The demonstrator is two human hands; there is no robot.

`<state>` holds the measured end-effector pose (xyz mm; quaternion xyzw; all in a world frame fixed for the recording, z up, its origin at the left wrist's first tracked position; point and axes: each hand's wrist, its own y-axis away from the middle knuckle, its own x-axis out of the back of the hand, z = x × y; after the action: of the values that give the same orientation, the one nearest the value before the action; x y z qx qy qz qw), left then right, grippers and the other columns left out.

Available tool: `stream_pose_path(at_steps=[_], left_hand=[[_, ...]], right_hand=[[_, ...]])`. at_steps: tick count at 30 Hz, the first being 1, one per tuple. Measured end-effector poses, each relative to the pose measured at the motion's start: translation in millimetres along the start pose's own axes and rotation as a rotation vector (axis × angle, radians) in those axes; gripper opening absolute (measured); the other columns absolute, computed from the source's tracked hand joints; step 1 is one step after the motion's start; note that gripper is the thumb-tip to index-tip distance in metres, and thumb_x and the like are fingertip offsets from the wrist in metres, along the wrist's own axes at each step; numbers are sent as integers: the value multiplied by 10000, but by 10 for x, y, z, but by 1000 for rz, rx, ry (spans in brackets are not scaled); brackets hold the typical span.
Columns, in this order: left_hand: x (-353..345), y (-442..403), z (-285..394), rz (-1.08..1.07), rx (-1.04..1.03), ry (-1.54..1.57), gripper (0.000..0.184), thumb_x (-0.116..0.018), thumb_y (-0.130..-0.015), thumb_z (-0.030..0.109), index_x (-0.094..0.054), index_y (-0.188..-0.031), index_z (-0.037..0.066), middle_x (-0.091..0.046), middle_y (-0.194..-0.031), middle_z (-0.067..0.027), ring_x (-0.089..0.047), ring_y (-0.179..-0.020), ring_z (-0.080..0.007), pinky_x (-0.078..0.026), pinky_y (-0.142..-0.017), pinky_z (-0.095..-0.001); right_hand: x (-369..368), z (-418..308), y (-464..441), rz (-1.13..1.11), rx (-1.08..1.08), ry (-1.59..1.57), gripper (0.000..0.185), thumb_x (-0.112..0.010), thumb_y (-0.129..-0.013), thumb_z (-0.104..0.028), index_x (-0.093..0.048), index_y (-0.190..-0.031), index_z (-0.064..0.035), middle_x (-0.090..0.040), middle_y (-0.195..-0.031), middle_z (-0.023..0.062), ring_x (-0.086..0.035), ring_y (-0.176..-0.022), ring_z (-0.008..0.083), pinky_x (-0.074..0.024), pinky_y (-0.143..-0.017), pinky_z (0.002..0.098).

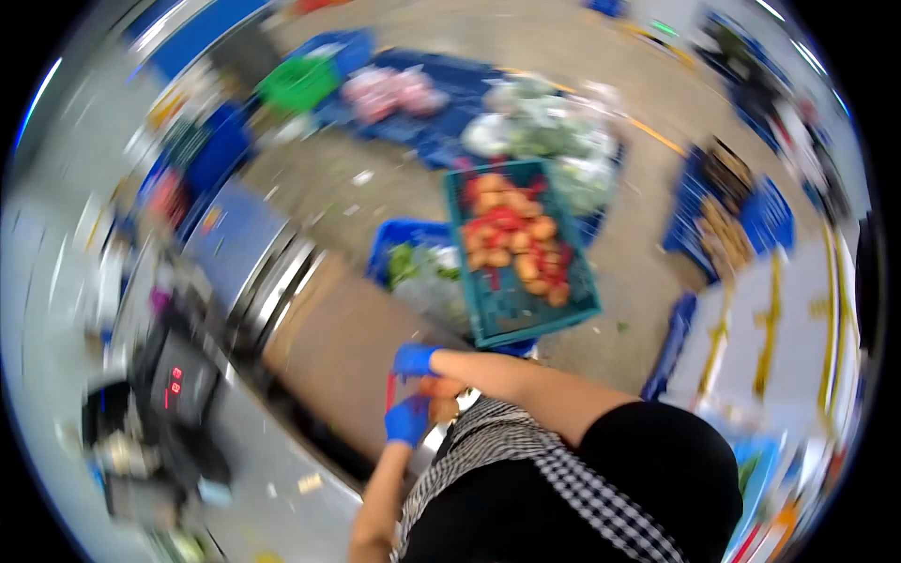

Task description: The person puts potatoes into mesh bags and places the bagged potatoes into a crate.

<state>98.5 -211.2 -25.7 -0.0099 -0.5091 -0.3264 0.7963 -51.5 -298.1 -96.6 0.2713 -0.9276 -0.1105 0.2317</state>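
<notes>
My left hand (pixel 405 422) and my right hand (pixel 415 360), both in blue gloves, are close together in front of my waist. Their fingers are closed on a red net bag of onions (pixel 441 388), orange-brown and round, lying against my checked apron (pixel 507 433). A red strip of the net runs between the two hands. Blur hides the exact finger positions. Just ahead stands a teal crate (pixel 511 330) holding more orange-brown onions (pixel 511 225) in red nets.
A brown-topped work surface (pixel 347 324) lies before me, beside a metal counter (pixel 267 446) with a red-digit scale (pixel 178 385). A blue crate (pixel 380 249) holds greens. Bagged vegetables (pixel 549 127) rest on blue sheeting. White boxes (pixel 751 328) stand on the right.
</notes>
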Motion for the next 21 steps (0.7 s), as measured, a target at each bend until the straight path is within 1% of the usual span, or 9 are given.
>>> stream_pose_path(at_steps=[3, 6, 9, 12, 13, 16, 18, 19, 21], left_hand=[[-186, 7, 143, 118, 164, 592, 346, -491, -868, 290, -575, -654, 31, -541, -501, -85, -534, -427, -211, -431, -445, -300], [-295, -317, -349, -440, 492, 1686, 293, -489, -879, 250, -570, -767, -7, -548, -565, -25, -536, -495, -147, -402, -429, -238], [-424, -348, 65, -205, 533, 1820, 260, -454, -898, 188, -533, -909, -59, -580, -697, -50, -553, -630, -125, -420, -509, -181], [-445, -513, 56, -575, 311, 2042, 271, -432, -910, 163, -500, -991, -87, -583, -831, -98, -545, -758, -126, -455, -654, -188], [-278, -496, 261, -377, 439, 1990, 315, -440, -914, 192, -480, -1055, -87, -587, -864, -120, -545, -766, -153, -451, -749, -217], [-280, -675, 112, 10, -330, 727, 432, -466, -904, 282, -438, -1130, -85, -574, -1000, -152, -546, -853, -180, -433, -820, -262], [-126, -810, 203, -363, -182, 1587, 482, -441, -905, 348, -423, -1188, -43, -530, -1113, -157, -512, -997, -211, -406, -880, -297], [-65, -829, 291, -556, -82, 2008, 508, -428, -906, 380, -415, -1217, -21, -509, -1170, -159, -495, -1068, -226, -392, -910, -314], [36, -718, 802, -555, -97, 1783, 585, -379, -900, 452, -389, -1241, -23, -479, -1212, -155, -473, -1101, -242, -366, -936, -335]], right_hand=[[81, 395, 298, 179, -106, 291, 179, -573, -742, -212, -677, -748, -66, -649, -726, 110, -598, -613, 208, -464, -568, 366], [289, 598, 646, 115, 13, 62, 208, -567, -732, -226, -667, -785, -52, -635, -712, 128, -593, -628, 236, -461, -574, 377], [440, 615, 1224, 105, 519, 54, 234, -540, -754, -241, -647, -759, -33, -617, -712, 146, -580, -634, 266, -451, -584, 390], [211, 41, 1825, 151, 33, 68, 268, -505, -787, -251, -625, -712, -23, -606, -728, 165, -577, -640, 292, -451, -607, 400], [-4, 126, 1842, 257, 76, 88, 277, -492, -796, -258, -618, -721, -24, -602, -731, 169, -577, -649, 303, -450, -612, 405], [-230, 80, 1878, 343, -29, 135, 283, -479, -800, -278, -601, -808, -24, -599, -768, 176, -578, -703, 338, -449, -631, 428], [-131, -37, 1802, 358, -178, 307, 277, -498, -787, -283, -594, -838, -28, -599, -783, 182, -579, -724, 341, -452, -634, 430], [-78, -97, 1802, 703, -98, 292, 263, -523, -769, -277, -595, -838, -34, -600, -766, 183, -583, -705, 340, -456, -622, 430], [166, -300, 1862, 1005, -29, 232, 240, -560, -740, -258, -597, -839, -42, -600, -745, 183, -588, -685, 339, -462, -607, 428]])
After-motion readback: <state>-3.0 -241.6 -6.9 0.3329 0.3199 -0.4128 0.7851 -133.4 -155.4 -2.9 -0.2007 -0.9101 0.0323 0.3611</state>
